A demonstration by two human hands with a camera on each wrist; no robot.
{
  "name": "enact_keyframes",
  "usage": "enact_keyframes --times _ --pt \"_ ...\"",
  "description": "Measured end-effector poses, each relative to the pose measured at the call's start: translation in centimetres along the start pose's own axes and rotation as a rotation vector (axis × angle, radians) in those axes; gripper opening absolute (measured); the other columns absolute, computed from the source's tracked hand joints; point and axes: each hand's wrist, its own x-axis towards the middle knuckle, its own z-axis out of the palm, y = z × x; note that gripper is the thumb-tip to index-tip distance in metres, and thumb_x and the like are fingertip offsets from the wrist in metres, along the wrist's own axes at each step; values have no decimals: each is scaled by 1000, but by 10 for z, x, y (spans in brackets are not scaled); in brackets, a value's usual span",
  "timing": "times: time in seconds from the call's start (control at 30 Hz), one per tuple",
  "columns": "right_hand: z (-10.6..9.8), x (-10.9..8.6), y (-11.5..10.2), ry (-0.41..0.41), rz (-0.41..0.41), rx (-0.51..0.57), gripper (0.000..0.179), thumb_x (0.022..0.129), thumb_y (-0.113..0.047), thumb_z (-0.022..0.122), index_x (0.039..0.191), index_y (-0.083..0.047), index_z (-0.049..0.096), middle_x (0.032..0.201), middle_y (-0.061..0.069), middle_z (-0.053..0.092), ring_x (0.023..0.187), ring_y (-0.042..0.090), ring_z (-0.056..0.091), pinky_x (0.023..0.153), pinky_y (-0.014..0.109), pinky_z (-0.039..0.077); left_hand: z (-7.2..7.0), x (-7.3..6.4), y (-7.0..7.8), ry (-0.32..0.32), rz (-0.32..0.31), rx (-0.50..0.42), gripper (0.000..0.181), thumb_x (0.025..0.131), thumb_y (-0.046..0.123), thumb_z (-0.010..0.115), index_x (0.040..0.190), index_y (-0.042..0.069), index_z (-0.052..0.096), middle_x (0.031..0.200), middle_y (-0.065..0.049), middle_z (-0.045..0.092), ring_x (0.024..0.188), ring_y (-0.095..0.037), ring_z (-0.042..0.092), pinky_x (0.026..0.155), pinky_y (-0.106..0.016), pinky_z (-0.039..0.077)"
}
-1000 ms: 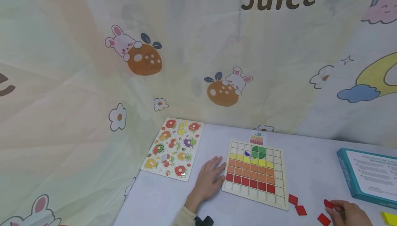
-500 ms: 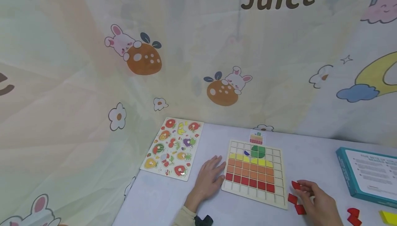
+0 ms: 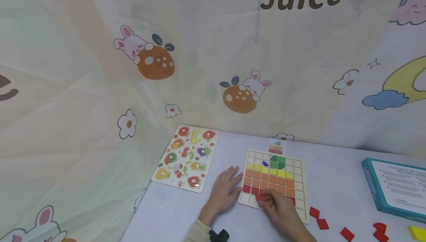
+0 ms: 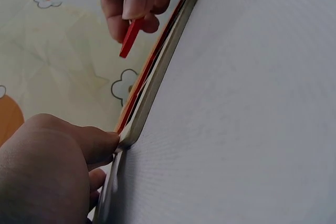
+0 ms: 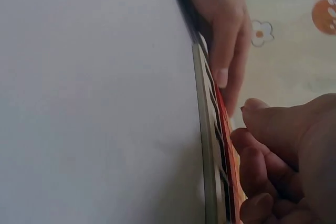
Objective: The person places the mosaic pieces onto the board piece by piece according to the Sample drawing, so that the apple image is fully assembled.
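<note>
A pale grid board (image 3: 299,187) lies on the table, filled with rows of red, orange and yellow tiles, plus green pieces (image 3: 277,162) and a small blue piece (image 3: 265,163). My right hand (image 3: 281,209) pinches a red tile (image 3: 259,197) between thumb and fingers, over the board's lower rows. In the left wrist view this tile (image 4: 130,39) hangs above the board, apart from it. My left hand (image 3: 223,190) rests at the board's left edge, fingers stretched out, its thumb (image 4: 100,141) touching the near corner. The right hand hides part of the red row.
Loose red pieces (image 3: 314,212) lie right of the board, with a yellow piece (image 3: 417,233) farther right. A teal box (image 3: 396,190) stands at the right. A fruit puzzle board (image 3: 184,157) lies on the left, and a small pattern card (image 3: 277,146) behind the grid.
My right hand has carried the red tile leftward from the loose pieces to over the grid board. My left hand has stayed at the board's edge.
</note>
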Motion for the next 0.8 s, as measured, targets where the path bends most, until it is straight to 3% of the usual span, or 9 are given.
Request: enact_keyframes --times 0.27,0.57,0.8 --pt "17 10 -15 -72 -91 -141 25 88 -19 87 109 -19 76 80 -14 62 72 6 51 62 18 47 2 1 -2 -18 -4 10 49 106 34 59 152 19 59 167 -2 46 158 -25 39 128 -49 36" --pt "26 14 -19 -18 -196 -283 27 84 -29 91 105 -24 76 73 -19 53 64 1 42 56 18 37 2 3 -2 -8 8 23 49 105 33 61 152 18 60 166 -3 48 157 -25 40 128 -48 37" --pt "27 13 -19 -14 -185 -302 29 83 -29 91 108 -22 77 74 -18 53 66 2 43 58 20 37 1 3 0 -24 -12 14 50 105 33 60 152 17 59 167 -2 47 158 -25 38 129 -48 35"
